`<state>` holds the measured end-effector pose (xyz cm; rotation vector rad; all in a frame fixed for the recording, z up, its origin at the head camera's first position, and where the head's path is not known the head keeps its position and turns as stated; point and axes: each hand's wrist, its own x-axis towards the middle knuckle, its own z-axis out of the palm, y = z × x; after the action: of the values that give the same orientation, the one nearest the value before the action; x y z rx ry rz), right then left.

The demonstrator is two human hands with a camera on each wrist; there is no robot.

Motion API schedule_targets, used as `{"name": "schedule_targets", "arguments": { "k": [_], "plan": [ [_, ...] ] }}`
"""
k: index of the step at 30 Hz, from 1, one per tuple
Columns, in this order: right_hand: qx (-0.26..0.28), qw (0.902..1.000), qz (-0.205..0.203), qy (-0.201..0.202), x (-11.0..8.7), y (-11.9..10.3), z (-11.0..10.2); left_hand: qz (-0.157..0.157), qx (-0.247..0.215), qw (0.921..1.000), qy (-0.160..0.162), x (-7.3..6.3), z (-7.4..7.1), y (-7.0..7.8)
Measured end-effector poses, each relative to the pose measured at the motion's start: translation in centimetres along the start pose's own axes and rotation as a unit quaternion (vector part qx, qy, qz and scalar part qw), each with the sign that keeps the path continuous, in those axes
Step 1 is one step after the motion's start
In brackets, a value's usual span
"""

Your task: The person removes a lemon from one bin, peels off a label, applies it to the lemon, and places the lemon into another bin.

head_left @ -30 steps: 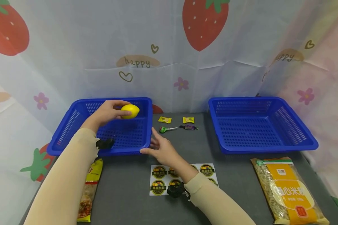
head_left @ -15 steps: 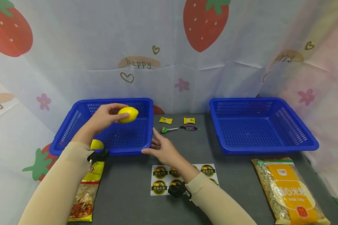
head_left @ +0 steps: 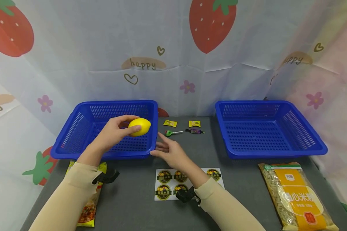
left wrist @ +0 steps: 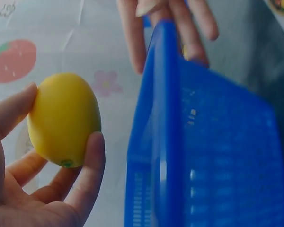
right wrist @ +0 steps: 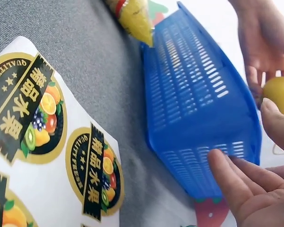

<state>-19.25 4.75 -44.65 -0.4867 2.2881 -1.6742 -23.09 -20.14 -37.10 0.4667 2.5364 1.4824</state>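
Observation:
My left hand (head_left: 112,134) holds a yellow lemon (head_left: 141,127) between thumb and fingers, over the right part of the left blue basket (head_left: 104,156). In the left wrist view the lemon (left wrist: 64,120) shows its green end tip, with the thumb on one side and fingers on the other. My right hand (head_left: 174,154) is at that basket's front right corner, its fingers loosely spread and holding nothing. In the right wrist view those fingers (right wrist: 232,182) lie close to the basket wall (right wrist: 199,132); whether they touch it I cannot tell.
A second blue basket (head_left: 273,152) stands at right. Between the baskets lie two yellow-wrapped candies (head_left: 170,123), a lollipop (head_left: 169,133) and a purple-wrapped candy (head_left: 195,131). A sticker sheet (head_left: 163,184) lies in front, partly under my right forearm. Food bags (head_left: 300,195) flank the table.
My left hand first drew back to the left, then came nearer and to the right with the lemon. A yellow shape near its wrist is now hidden. My right hand shifted slightly right.

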Motion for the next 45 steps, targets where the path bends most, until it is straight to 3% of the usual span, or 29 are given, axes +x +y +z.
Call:
{"name": "schedule_targets", "arguments": {
  "k": [6, 12, 20, 29, 38, 45],
  "plan": [
    [-0.007, 0.9994, -0.030, 0.014, -1.2, -0.5, -1.1, 0.009, 0.009, 0.9999, 0.008, -1.1, 1.8, 0.3],
    [0.031, 0.9969, -0.062, 0.037, -2.6, -1.3, -2.4, 0.018, 0.015, 0.9997, 0.007, -1.8, 3.5, 1.1],
    [0.086, 0.9889, -0.112, 0.048, -4.2, -1.8, -3.4, 0.023, -0.010, 0.9997, 0.003, -2.9, 6.0, 2.3],
    [0.087, 0.9853, -0.129, 0.071, -5.4, -1.0, -4.6, 0.027, 0.005, 0.9994, 0.020, -2.8, 9.3, 3.3],
    [0.086, 0.9813, -0.129, 0.114, -6.3, 0.3, -6.5, 0.044, -0.099, 0.9939, -0.023, -2.5, 11.8, 3.6],
    [0.060, 0.9788, -0.129, 0.147, -6.9, 1.2, -7.7, 0.062, -0.136, 0.9887, -0.015, -2.0, 13.2, 3.2]
  ]
}}
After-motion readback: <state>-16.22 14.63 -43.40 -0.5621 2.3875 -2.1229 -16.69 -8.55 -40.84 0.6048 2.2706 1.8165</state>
